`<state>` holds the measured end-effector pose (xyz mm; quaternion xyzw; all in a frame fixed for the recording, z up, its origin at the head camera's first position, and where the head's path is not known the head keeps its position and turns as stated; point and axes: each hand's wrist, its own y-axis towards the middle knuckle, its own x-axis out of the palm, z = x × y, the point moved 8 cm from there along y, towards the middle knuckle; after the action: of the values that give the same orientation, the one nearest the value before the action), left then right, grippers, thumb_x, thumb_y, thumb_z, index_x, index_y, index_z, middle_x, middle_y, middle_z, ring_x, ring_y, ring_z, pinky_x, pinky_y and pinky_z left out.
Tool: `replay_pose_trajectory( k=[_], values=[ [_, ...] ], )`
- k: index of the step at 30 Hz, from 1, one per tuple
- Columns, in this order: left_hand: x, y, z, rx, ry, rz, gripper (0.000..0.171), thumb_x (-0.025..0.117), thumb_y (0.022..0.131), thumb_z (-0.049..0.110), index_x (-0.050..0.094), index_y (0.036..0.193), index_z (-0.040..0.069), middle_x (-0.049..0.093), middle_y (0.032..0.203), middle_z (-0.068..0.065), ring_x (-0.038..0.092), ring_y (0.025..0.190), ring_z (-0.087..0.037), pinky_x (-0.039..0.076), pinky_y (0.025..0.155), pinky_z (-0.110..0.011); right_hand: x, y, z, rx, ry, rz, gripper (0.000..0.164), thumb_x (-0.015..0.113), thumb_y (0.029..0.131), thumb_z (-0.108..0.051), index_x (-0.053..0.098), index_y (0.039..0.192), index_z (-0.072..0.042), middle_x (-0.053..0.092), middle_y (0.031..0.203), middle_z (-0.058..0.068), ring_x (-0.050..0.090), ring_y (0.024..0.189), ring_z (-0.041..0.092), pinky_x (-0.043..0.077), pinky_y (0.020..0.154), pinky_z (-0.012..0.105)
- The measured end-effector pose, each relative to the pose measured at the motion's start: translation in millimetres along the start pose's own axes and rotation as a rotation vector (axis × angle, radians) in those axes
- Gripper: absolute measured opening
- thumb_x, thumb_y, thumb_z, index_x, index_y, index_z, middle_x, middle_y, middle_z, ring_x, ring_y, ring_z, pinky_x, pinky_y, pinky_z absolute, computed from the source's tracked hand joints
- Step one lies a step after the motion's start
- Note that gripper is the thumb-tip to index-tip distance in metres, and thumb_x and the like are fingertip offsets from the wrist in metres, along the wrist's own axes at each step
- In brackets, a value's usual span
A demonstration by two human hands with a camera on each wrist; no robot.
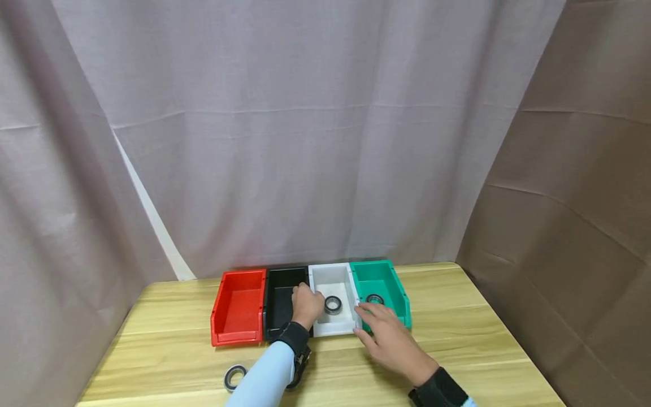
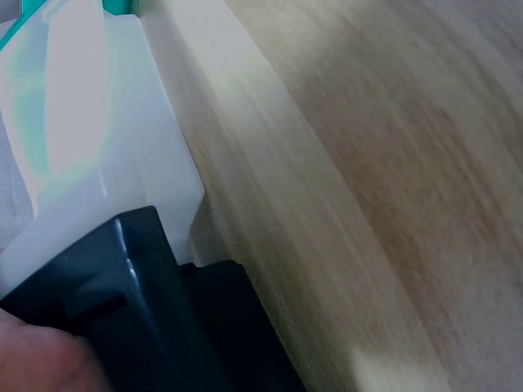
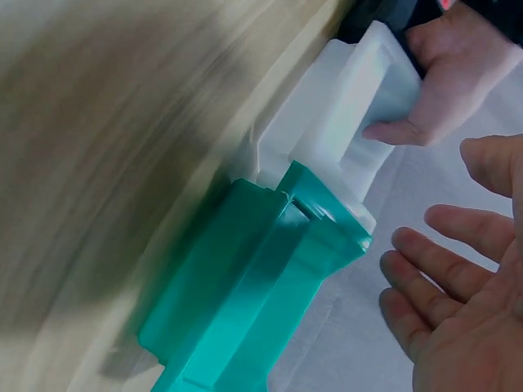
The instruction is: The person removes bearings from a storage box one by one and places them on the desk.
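Note:
My left hand [image 1: 307, 305] reaches into the black bin [image 1: 286, 291] beside its wall shared with the white bin. The left fingers point down and are mostly hidden; I cannot tell whether they hold anything. In the right wrist view the left thumb [image 3: 392, 132] extends over the white bin [image 3: 315, 131]. My right hand [image 1: 389, 342] is spread with relaxed fingers at the front of the white and green bins, holding nothing. A ball bearing [image 1: 326, 306] lies in the white bin. Another bearing [image 1: 374, 296] sits in the green bin [image 1: 378, 277], partly covered by the right hand.
A red bin [image 1: 239, 308] stands at the left end of the row. On the wooden table [image 1: 168, 350], a bearing [image 1: 228, 377] lies in front of the bins, beside the left forearm. Grey curtains [image 1: 285, 169] hang behind the table.

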<state>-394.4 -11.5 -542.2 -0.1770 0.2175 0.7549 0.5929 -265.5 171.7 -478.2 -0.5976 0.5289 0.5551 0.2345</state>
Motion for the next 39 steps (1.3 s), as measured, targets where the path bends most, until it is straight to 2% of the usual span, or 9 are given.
replay_pose_trajectory(
  k=[6,11,17,20,23,26,29,33,39],
  values=[
    [-6.8,-3.8,6.7,-0.024,0.013,-0.034,0.045,0.062,0.096,0.007,0.056,0.128,-0.023,0.060,0.119,-0.038,0.059,0.117,-0.054,0.050,0.107,-0.062,13,22,-9,-0.107,-0.098,0.022,0.049,0.070,0.104,-0.033,0.066,0.144,-0.006,0.067,0.147,0.012,0.062,0.140,0.034,0.049,0.118,0.052],
    [-5.1,-4.3,9.9,-0.009,0.043,-0.017,0.044,0.064,0.096,0.008,0.058,0.127,-0.022,0.061,0.119,-0.037,0.061,0.116,-0.054,0.052,0.105,-0.061,31,44,-13,-0.166,-0.156,-0.023,0.044,0.069,0.104,-0.029,0.067,0.142,-0.006,0.067,0.147,0.010,0.061,0.141,0.029,0.049,0.119,0.046],
    [-5.6,-5.5,9.9,0.002,0.045,0.012,0.038,0.066,0.094,0.008,0.061,0.120,-0.019,0.062,0.113,-0.035,0.061,0.112,-0.054,0.052,0.103,-0.060,51,66,-20,-0.205,-0.183,-0.052,0.029,0.072,0.102,-0.021,0.073,0.126,-0.006,0.070,0.141,0.013,0.065,0.135,0.029,0.053,0.115,0.043],
    [-7.9,-6.4,11.3,0.004,0.046,0.021,0.037,0.067,0.094,0.008,0.061,0.119,-0.019,0.062,0.114,-0.035,0.061,0.113,-0.054,0.053,0.103,-0.060,58,78,-25,-0.204,-0.216,-0.048,0.023,0.074,0.100,-0.018,0.075,0.119,-0.006,0.071,0.135,0.015,0.067,0.130,0.031,0.056,0.110,0.042],
    [-9.0,-5.9,11.5,0.003,0.048,0.024,0.038,0.067,0.093,0.007,0.061,0.120,-0.019,0.062,0.114,-0.035,0.061,0.113,-0.054,0.052,0.103,-0.060,67,88,-27,-0.168,-0.266,-0.069,0.024,0.073,0.099,-0.019,0.076,0.119,-0.006,0.073,0.130,0.015,0.068,0.124,0.033,0.059,0.104,0.043],
    [-9.5,-5.6,10.9,0.007,0.037,0.026,0.040,0.067,0.092,0.008,0.061,0.120,-0.020,0.062,0.113,-0.036,0.061,0.112,-0.054,0.052,0.103,-0.061,74,97,-27,-0.125,-0.268,-0.096,0.022,0.071,0.100,-0.018,0.078,0.118,-0.008,0.075,0.115,0.013,0.071,0.108,0.033,0.062,0.089,0.045],
    [-7.7,-5.0,6.9,0.019,0.029,0.043,0.041,0.066,0.091,0.010,0.061,0.119,-0.020,0.062,0.111,-0.035,0.061,0.109,-0.054,0.053,0.100,-0.061,79,102,-24,-0.083,-0.211,-0.131,0.011,0.072,0.098,-0.014,0.079,0.105,-0.009,0.073,0.097,0.011,0.070,0.090,0.030,0.060,0.076,0.044],
    [-5.5,-4.5,2.2,0.040,0.018,0.074,0.040,0.066,0.089,0.013,0.064,0.115,-0.017,0.063,0.107,-0.032,0.062,0.104,-0.052,0.054,0.095,-0.059,81,105,-24,-0.074,-0.142,-0.138,0.004,0.074,0.092,-0.005,0.077,0.090,-0.008,0.070,0.085,0.010,0.069,0.080,0.029,0.058,0.072,0.042],
    [-5.7,-3.4,2.4,0.037,0.005,0.072,0.039,0.067,0.088,0.012,0.064,0.115,-0.017,0.063,0.108,-0.032,0.062,0.105,-0.052,0.054,0.096,-0.061,82,106,-24,-0.075,-0.137,-0.119,0.008,0.076,0.088,-0.002,0.077,0.087,-0.010,0.069,0.083,0.009,0.068,0.079,0.028,0.058,0.073,0.041]
  ],
)
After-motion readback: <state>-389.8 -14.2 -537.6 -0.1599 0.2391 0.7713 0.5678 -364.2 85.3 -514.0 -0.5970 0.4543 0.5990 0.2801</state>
